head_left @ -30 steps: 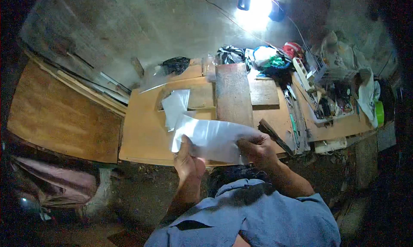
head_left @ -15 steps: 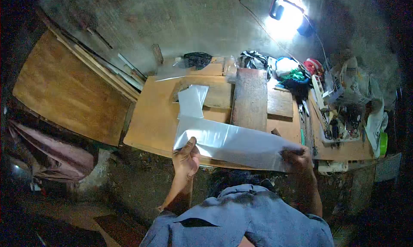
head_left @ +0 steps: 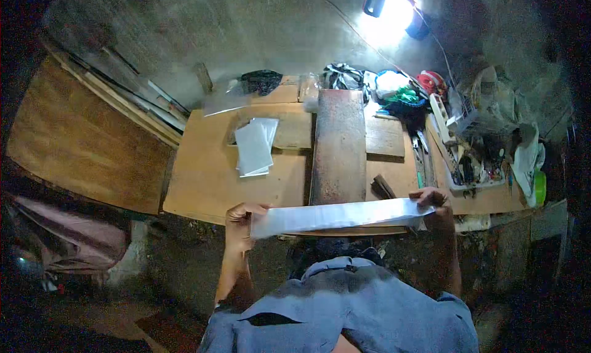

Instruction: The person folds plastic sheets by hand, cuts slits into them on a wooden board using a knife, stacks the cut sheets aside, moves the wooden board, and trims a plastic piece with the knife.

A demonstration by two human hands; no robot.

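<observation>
A long translucent white plastic sheet (head_left: 338,216) is stretched sideways above the table's front edge. My left hand (head_left: 244,217) pinches its left end, and my right hand (head_left: 436,201) grips the right end. Between the two hands the sheet looks like a narrow, shiny band. Farther back on the table, several white translucent sheets (head_left: 254,148) lie in a loose, slightly fanned pile. Right of that pile is a long dark wooden board (head_left: 338,144), partly behind the held sheet's upper edge.
The wooden table (head_left: 203,174) also carries a flat wood block (head_left: 385,136) and a small dark wood piece (head_left: 383,187). A tray of tools (head_left: 477,182) stands at the right. Plastic bags (head_left: 261,81) lie at the back, beneath a bright lamp (head_left: 389,14).
The held sheet has gone from a broad, sagging shape to a narrower, straighter band. My left hand has shifted left, and the sheet pile is now uncovered. The whole view has shifted slightly.
</observation>
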